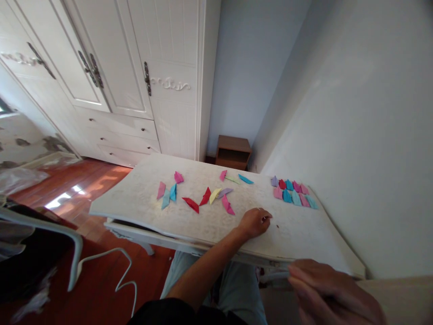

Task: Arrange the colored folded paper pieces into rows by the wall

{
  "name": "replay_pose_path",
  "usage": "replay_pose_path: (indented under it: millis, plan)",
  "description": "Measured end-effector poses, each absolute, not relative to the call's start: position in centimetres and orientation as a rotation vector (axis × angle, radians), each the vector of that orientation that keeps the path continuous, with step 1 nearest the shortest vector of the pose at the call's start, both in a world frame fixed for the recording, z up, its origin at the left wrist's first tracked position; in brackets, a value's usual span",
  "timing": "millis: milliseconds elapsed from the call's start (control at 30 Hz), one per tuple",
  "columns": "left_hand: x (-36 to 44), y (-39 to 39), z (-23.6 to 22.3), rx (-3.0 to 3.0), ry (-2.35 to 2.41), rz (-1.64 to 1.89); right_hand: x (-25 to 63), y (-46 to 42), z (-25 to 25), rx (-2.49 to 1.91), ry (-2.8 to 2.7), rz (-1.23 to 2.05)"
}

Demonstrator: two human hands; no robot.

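Observation:
My left hand (255, 222) rests on the white table (142, 198), fingers curled in; whether they hold anything is hidden. It lies just right of a pink folded paper piece (228, 205) and near a red one (191, 204). My right hand (333, 291) hovers close to the camera at the bottom right, over the table's near corner, fingers stretched out together and holding nothing. Several coloured folded paper pieces lie scattered across the table's middle. A neat group of pink, blue and purple pieces (293, 193) sits at the far right by the wall.
A white wardrobe (135, 76) stands behind the table, with a small brown nightstand (233, 151) in the corner. The wall runs along the table's right side. A white cable (123, 275) trails over the red wooden floor at left, beside a chair frame (43, 230).

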State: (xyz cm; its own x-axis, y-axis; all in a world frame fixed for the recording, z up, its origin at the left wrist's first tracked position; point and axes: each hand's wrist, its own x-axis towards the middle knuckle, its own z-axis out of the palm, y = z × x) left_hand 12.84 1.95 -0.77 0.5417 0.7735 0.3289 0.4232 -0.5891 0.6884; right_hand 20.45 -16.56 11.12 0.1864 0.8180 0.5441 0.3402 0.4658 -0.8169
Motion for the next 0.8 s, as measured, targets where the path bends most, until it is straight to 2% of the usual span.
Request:
replay_pose_path:
  millis: [300, 533, 667, 800]
  plan:
    - [8.2, 0.1, 0.0, 2.101, 0.956, 1.045, 19.0, -6.2, 3.1, -1.272, -1.063, 0.918]
    - [-3.1, 2.5, 2.1, 1.97, 1.339, 1.325, 17.8, -2.7, -0.3, -1.362, -1.139, 1.058]
    - [-10.7, 6.0, 3.6, 1.931, 1.845, 1.237, 16.9, -1.7, 0.1, -1.413, -1.27, 1.017]
    - [-15.1, 8.1, 4.0, 2.014, 2.196, 0.799, 16.6, -1.5, 0.2, -1.464, -1.345, 0.954]
